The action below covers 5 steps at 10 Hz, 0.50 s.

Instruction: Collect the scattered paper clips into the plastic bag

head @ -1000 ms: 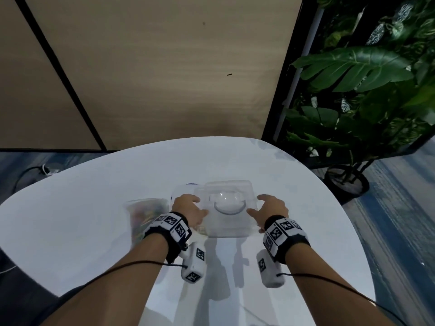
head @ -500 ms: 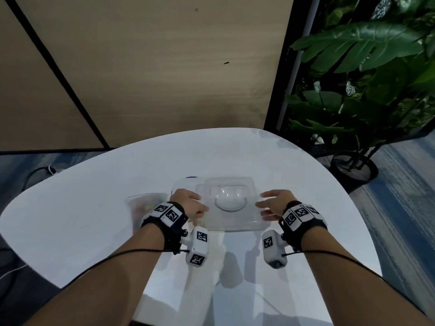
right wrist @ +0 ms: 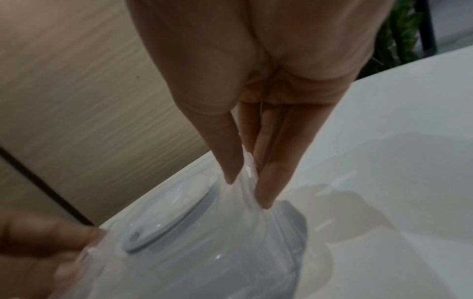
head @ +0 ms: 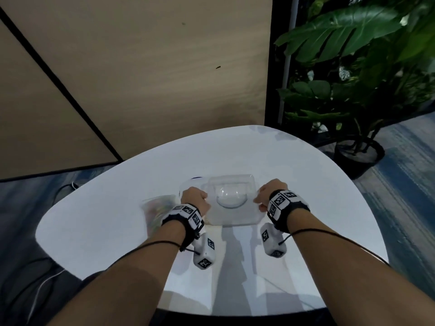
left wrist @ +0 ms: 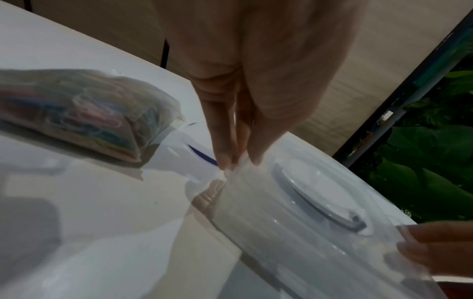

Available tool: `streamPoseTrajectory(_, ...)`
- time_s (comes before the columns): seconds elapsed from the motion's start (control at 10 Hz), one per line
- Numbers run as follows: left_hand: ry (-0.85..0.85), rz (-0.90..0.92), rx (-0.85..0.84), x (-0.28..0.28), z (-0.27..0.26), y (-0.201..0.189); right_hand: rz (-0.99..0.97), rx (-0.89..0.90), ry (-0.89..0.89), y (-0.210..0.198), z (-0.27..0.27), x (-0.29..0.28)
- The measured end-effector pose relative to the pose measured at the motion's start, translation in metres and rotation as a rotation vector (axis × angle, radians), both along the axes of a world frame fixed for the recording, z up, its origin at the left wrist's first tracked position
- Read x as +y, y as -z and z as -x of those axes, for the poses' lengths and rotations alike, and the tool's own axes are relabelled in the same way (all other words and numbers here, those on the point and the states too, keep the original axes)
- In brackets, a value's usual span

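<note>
Hands pinching clear plastic container [head: 231, 201]: left hand [head: 194, 198] gripping left edge, right hand [head: 270, 192] right edge; plastic bag [head: 156, 208] of paper clips [left wrist: 84, 113] lying left of container on counter [head: 306, 184].

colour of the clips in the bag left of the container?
Mixed: the paper clips show pink, blue, green and yellow through the clear plastic bag. Left wrist view shows it best.

Wood-panelled wall [head: 141, 74]; white table [head: 94, 222]; potted plant [head: 353, 90].

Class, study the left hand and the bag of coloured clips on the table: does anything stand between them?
Nothing solid. The left hand pinches the left edge of the clear container; the bag of clips lies apart to its left on the white table. Only a flat clear sheet with a blue strip lies between them.
</note>
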<state>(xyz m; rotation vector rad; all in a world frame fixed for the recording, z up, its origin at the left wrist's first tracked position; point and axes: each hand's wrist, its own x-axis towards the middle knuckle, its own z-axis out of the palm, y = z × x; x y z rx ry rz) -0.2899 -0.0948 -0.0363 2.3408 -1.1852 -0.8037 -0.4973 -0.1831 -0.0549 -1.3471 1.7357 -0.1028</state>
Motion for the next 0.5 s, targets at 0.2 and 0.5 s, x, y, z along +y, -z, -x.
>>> streamPoseTrajectory(0.2,0.019,0.007,0.040,-0.003,-0.008,0.011,0.215,0.408,-0.326,-0.029,-0.025,0.026)
streamPoseTrajectory(0.5,0.195,-0.206,0.019,-0.012,-0.046,-0.003,0.086,0.543,-0.503,-0.094,-0.040,-0.044)
